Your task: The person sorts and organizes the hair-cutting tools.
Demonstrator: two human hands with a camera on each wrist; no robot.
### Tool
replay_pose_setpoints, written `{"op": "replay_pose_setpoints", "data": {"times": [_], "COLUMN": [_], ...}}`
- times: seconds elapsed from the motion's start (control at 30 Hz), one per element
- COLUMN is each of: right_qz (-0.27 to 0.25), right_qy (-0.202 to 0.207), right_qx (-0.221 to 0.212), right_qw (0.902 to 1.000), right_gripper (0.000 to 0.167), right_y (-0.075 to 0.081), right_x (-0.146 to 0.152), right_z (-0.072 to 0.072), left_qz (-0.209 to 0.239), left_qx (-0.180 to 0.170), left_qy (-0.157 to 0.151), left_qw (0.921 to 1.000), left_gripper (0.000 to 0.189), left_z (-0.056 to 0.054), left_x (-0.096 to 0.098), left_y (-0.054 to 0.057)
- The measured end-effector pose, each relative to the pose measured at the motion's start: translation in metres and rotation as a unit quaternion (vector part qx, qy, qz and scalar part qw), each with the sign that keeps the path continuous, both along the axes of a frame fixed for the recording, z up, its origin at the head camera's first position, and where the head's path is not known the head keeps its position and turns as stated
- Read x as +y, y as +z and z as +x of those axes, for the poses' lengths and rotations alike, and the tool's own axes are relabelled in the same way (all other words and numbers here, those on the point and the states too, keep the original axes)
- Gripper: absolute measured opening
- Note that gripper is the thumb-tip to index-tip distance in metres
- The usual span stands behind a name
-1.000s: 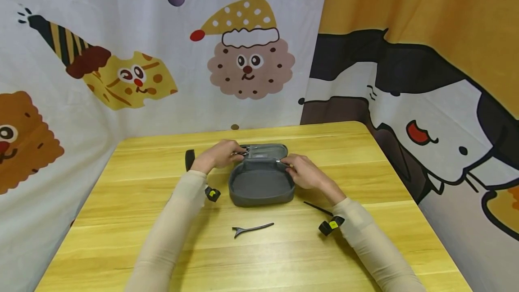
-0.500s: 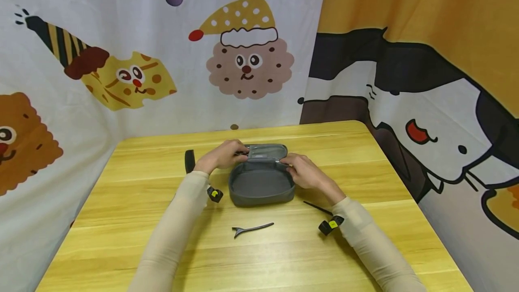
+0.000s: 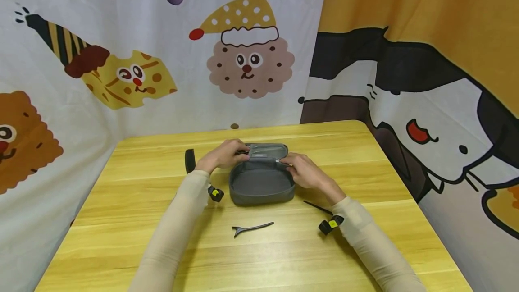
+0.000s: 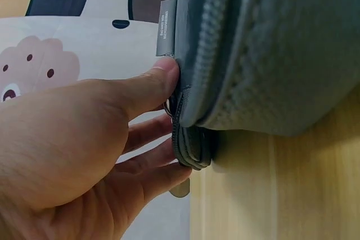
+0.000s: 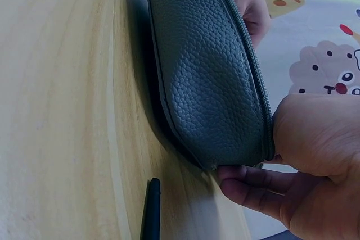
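A grey zippered case [image 3: 261, 197] lies unzipped on the table, its lid [image 3: 268, 151] folded back. My left hand [image 3: 222, 154] grips the lid's left edge. In the left wrist view, the thumb presses the lid's inner side below a small grey label [image 4: 166, 26]; the other fingers reach behind it. A small metal ring [image 4: 167, 107] shows beside the thumb; what it belongs to is unclear. My right hand [image 3: 305, 171] pinches the case at the back right corner near the hinge. In the right wrist view, two fingertips touch the pebbled case wall [image 5: 208, 82]; the thumb is mostly hidden.
A dark grey hair clip [image 3: 252, 229] lies in front of the case. One thin black stick [image 3: 317, 207] rests near my right wrist. Beyond my left wrist is a black flat object [image 3: 189, 161]. The wooden table [image 3: 259, 265] ends at a printed curtain [image 3: 251, 111].
My left hand has shifted slightly right along the lid, and its fingers now cover the metallic glint seen there earlier. My right hand and the case have stayed nearly still.
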State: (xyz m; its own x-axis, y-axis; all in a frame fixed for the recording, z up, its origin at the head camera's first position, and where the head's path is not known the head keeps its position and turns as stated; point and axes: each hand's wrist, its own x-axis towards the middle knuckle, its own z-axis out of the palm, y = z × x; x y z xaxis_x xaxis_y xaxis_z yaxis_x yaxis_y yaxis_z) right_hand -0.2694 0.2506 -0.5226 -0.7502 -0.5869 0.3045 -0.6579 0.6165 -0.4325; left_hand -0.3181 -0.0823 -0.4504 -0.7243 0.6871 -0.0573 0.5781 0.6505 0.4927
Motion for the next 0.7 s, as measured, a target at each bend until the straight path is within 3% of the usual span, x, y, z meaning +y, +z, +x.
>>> {"op": "replay_pose_setpoints", "data": {"times": [0.17, 0.3, 0.43, 0.5, 0.57, 0.7], "right_qz": [0.001, 0.000, 0.007, 0.026, 0.029, 0.013], "right_qy": [0.007, 0.021, 0.007, -0.021, -0.023, -0.006], "right_qx": [-0.007, -0.011, -0.023, -0.034, -0.038, -0.033], "right_qw": [1.0000, 0.9997, 0.9997, 0.9989, 0.9986, 0.9994], "right_gripper": [0.035, 0.036, 0.036, 0.036, 0.036, 0.035], "right_y": [0.011, 0.001, 0.013, 0.032, 0.034, 0.007], "right_x": [-0.005, -0.001, -0.005, -0.013, -0.014, -0.001], "right_z": [0.005, -0.002, 0.005, 0.017, 0.018, 0.001], "left_qz": [0.030, 0.041, 0.043, 0.045, 0.045, 0.032], "left_qx": [-0.008, -0.010, -0.005, 0.009, 0.021, 0.020], "left_qy": [0.014, 0.023, 0.020, 0.012, 0.008, 0.019], "left_qw": [0.9994, 0.9989, 0.9988, 0.9989, 0.9988, 0.9991], "left_gripper": [0.042, 0.041, 0.040, 0.039, 0.038, 0.035], "left_z": [-0.001, -0.001, -0.001, 0.000, 0.001, 0.005], "left_x": [0.003, 0.007, 0.008, 0.007, 0.004, -0.002], "left_y": [-0.004, -0.007, -0.008, -0.008, -0.007, -0.005]}}
